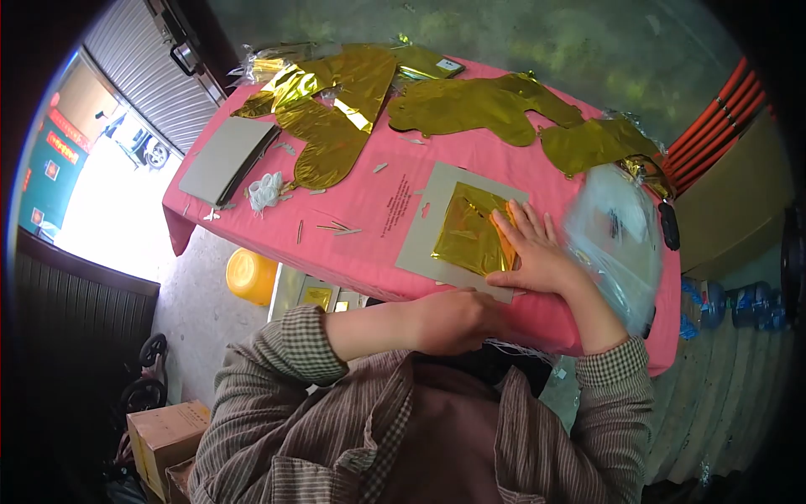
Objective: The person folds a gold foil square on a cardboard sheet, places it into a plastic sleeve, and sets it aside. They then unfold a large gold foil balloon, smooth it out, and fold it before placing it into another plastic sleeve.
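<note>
My right hand [541, 256] lies with fingers spread on the right edge of a folded gold foil sheet [470, 227]. Under the foil is a grey cardboard sheet [417, 239] with a small hanging slot, flat on the pink tablecloth [285, 223]. At the table's near edge my left hand [457, 323] is closed, its fingers curled and turned away from view. Whatever it may hold is hidden. White strings [525, 349] hang just below and right of it.
Gold foil balloons [470, 105] spread along the far side. At left are a stack of grey cards [222, 160] and a bundle of white string [266, 191]. A clear plastic bag [617, 227] sits at right. A yellow bucket [250, 275] stands on the floor.
</note>
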`<state>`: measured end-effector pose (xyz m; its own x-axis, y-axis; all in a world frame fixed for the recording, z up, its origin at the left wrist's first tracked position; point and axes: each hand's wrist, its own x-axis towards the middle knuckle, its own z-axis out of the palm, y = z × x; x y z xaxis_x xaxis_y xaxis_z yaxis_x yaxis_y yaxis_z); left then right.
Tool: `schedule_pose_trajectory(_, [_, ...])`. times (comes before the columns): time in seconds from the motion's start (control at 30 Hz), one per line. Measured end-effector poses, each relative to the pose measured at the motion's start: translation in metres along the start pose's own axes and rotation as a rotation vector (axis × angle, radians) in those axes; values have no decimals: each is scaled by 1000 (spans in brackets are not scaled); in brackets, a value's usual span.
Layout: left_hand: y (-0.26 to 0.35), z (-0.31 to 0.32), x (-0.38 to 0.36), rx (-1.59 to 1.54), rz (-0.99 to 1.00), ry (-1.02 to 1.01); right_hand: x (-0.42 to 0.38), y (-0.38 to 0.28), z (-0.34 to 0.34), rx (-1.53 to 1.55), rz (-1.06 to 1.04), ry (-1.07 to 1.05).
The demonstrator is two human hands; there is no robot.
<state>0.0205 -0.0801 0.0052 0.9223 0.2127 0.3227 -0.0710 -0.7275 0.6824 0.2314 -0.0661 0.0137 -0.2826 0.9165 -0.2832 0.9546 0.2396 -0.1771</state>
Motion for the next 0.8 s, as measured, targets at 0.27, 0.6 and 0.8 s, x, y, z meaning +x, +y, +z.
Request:
schedule_pose_trajectory(0.27, [-57, -49, -34, 561, -363, 178, 1, 0, 1, -18, 2, -24])
schedule_pose_trajectory(0.6, [-56, -48, -23, 622, -445, 61, 1, -1, 0, -26, 10, -41])
schedule_pose_trajectory(0.8, [-57, -49, -17, 692, -411, 13, 2, -2, 0, -17, 12, -38])
